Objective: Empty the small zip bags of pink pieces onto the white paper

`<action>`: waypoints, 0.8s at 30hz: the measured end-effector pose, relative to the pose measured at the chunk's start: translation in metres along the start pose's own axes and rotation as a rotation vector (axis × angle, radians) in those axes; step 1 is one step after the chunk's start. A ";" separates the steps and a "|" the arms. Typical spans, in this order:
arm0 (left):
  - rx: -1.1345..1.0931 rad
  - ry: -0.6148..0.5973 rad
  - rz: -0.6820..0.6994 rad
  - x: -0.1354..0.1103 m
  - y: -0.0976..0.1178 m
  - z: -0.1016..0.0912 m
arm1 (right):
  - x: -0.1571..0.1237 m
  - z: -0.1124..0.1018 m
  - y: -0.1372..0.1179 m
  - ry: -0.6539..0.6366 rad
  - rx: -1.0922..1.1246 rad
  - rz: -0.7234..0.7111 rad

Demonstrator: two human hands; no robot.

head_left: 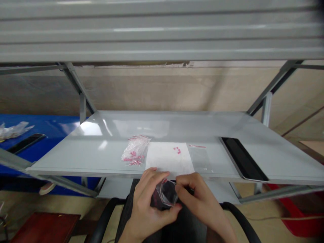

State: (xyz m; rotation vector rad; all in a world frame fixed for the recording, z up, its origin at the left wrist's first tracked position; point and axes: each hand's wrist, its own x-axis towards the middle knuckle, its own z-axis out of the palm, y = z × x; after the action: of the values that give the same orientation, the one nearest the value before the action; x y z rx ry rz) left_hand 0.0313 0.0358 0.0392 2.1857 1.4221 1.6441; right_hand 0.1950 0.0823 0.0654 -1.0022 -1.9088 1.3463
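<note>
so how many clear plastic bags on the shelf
2: a full bag left of the white paper, a flat bag right of it. Others may hide in the full bag. Left hand and right hand hold another bag off the shelf.

We note a white rectangular paper sheet dotted with small pink round pieces, beside a clear plastic bag showing the same pink through its film. A small clear plastic bag looks dark against the black clothing beneath it. Around these we record a pale grey metal shelf, a black flat slab, a bright blue cloth and a red plastic crate.
</note>
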 end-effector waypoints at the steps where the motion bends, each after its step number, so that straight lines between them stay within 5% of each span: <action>1: -0.008 0.018 -0.006 0.001 0.002 0.000 | 0.000 0.001 -0.001 0.009 -0.017 -0.017; 8: -0.018 0.050 -0.106 0.001 0.003 -0.003 | -0.008 0.010 -0.023 0.286 -0.158 -0.224; 19: 0.032 0.134 -0.083 0.001 0.000 0.005 | 0.001 0.025 -0.021 0.139 -0.203 -0.203; 24: -0.169 0.067 -0.248 0.002 -0.001 0.003 | 0.000 0.019 -0.022 0.088 -0.060 -0.202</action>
State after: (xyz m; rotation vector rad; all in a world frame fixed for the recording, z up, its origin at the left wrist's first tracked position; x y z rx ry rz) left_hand 0.0331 0.0387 0.0391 1.8015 1.4427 1.6929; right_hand 0.1743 0.0687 0.0807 -0.8574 -1.9365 1.1183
